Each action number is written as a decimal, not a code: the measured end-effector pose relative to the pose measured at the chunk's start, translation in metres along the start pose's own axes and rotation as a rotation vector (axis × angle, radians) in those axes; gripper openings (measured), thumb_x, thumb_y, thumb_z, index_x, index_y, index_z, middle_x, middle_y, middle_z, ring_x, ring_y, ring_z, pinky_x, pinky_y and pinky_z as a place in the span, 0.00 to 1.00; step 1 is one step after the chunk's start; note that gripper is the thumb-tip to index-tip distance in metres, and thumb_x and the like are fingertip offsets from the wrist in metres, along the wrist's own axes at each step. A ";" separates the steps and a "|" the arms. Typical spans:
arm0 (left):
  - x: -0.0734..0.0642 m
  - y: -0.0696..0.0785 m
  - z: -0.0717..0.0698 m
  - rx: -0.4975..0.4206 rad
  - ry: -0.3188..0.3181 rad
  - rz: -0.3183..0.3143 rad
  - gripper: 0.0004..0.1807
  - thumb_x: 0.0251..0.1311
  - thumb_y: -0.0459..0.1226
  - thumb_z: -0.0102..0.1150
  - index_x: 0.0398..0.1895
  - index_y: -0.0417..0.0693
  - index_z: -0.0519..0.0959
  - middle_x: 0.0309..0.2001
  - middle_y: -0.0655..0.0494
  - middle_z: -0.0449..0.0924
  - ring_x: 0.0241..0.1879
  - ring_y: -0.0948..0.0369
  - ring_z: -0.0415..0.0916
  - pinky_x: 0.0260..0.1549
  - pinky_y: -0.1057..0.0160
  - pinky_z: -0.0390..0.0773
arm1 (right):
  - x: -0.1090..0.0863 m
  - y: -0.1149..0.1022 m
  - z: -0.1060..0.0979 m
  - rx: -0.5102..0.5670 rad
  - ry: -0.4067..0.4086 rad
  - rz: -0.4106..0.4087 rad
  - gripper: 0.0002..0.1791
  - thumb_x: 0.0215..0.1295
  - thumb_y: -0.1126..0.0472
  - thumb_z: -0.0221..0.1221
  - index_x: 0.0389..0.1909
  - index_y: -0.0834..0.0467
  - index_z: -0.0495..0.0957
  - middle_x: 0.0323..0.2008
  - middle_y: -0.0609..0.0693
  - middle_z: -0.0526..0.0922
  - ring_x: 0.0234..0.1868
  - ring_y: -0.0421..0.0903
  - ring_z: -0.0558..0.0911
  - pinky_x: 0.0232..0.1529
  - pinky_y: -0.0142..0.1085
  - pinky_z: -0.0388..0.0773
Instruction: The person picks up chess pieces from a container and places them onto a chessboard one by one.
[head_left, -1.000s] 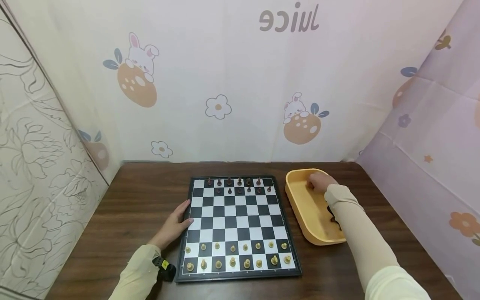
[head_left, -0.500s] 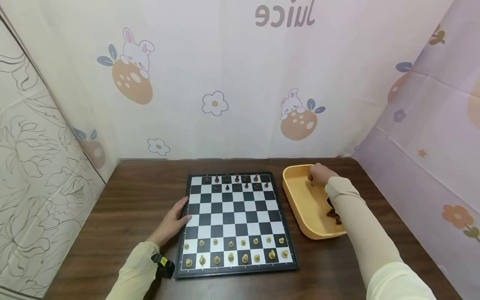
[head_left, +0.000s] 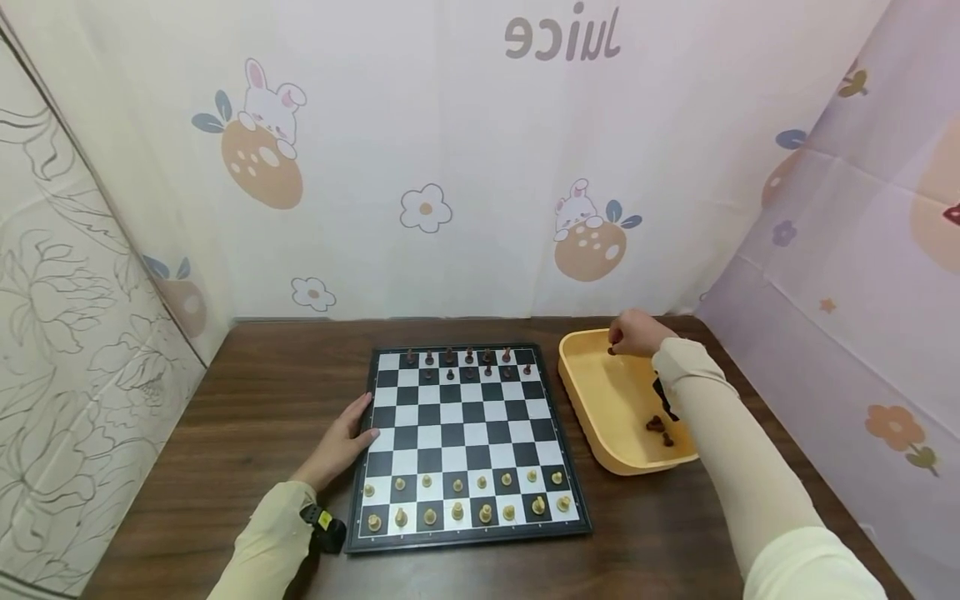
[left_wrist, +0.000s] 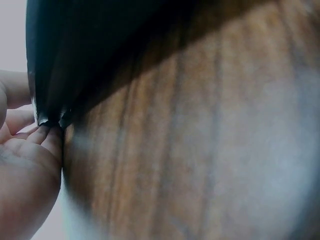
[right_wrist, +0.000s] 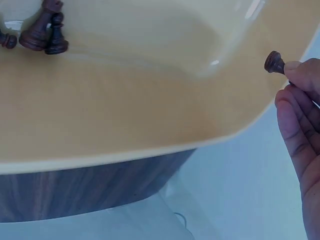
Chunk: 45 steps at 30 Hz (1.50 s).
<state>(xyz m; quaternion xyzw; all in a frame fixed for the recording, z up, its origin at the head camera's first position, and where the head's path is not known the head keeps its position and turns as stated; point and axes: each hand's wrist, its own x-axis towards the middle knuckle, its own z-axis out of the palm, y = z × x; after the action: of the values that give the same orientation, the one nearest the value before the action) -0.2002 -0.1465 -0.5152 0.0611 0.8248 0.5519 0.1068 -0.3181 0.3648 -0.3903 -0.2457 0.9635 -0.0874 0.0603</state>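
My left hand (head_left: 337, 444) rests at the left edge of the chessboard (head_left: 462, 423), thumb over the frame and fingers along its side. In the left wrist view, fingertips (left_wrist: 51, 137) touch the board's dark edge. At the right, over the far end of the yellow tray (head_left: 585, 400), my right hand (head_left: 636, 333) pinches a small dark brown chess piece (right_wrist: 273, 62) between thumb and fingers. Its base shows; its top is hidden by the fingers. A few more dark chess pieces (right_wrist: 35, 37) lie in the tray.
Light chess pieces (head_left: 457, 510) fill two rows at the board's near side. Dark chess pieces (head_left: 469, 357) stand in two rows along its far side. A patterned curtain (head_left: 450, 167) hangs behind the wooden table (head_left: 277, 400).
My right hand has lifted from inside the tray toward its far rim, and a dark chess piece now shows in its fingers. The left hand stays at the board's edge.
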 end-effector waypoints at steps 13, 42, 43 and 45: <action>0.000 -0.003 -0.003 0.007 0.008 -0.020 0.38 0.66 0.31 0.53 0.75 0.44 0.48 0.75 0.40 0.40 0.72 0.42 0.40 0.67 0.46 0.46 | 0.013 -0.026 -0.023 -0.004 0.032 -0.025 0.02 0.51 0.70 0.65 0.24 0.66 0.83 0.21 0.49 0.81 0.22 0.44 0.76 0.26 0.40 0.76; -0.003 0.000 -0.002 -0.018 -0.004 0.015 0.37 0.65 0.29 0.52 0.74 0.39 0.48 0.74 0.37 0.39 0.72 0.42 0.39 0.67 0.46 0.46 | 0.076 -0.083 -0.010 -0.011 0.006 -0.033 0.01 0.52 0.69 0.67 0.26 0.64 0.85 0.23 0.49 0.82 0.26 0.45 0.77 0.31 0.36 0.79; -0.002 0.000 -0.002 -0.014 -0.004 0.012 0.38 0.65 0.29 0.53 0.75 0.40 0.48 0.74 0.37 0.40 0.72 0.42 0.39 0.67 0.46 0.46 | 0.078 -0.084 -0.009 -0.015 0.004 -0.039 0.01 0.52 0.69 0.67 0.26 0.63 0.85 0.23 0.48 0.82 0.26 0.45 0.76 0.31 0.36 0.79; -0.001 0.000 -0.001 -0.016 -0.003 0.015 0.37 0.65 0.29 0.53 0.75 0.40 0.48 0.74 0.38 0.40 0.72 0.42 0.39 0.67 0.46 0.46 | 0.081 -0.085 -0.006 -0.023 0.001 -0.043 0.02 0.52 0.68 0.67 0.24 0.61 0.84 0.23 0.47 0.81 0.26 0.44 0.76 0.30 0.35 0.79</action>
<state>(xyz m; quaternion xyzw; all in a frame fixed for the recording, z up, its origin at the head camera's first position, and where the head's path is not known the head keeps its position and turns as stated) -0.1991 -0.1477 -0.5148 0.0672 0.8196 0.5593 0.1042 -0.3503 0.2531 -0.3735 -0.2669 0.9590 -0.0774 0.0553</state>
